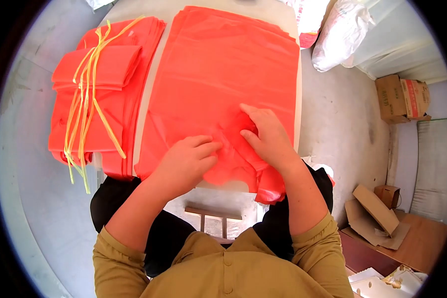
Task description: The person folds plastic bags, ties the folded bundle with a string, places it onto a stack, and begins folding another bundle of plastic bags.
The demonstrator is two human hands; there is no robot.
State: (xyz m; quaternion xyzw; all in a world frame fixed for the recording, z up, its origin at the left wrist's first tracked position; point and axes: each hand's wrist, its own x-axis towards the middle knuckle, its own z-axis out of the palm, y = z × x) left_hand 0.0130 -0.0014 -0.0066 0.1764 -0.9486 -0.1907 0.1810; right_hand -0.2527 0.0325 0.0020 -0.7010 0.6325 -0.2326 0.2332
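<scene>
A pale, smooth floor runs beneath a light-topped table, with a whitish curtain-like sheet along the upper right. On the right, a printed cardboard box sits by the wall base, and farther down an opened carton lies on a reddish-brown wooden surface. Bright, even light washes the room.

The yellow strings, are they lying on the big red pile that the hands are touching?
No, the yellow strings lie on the folded red plastic bundle to the left of that pile.
</scene>
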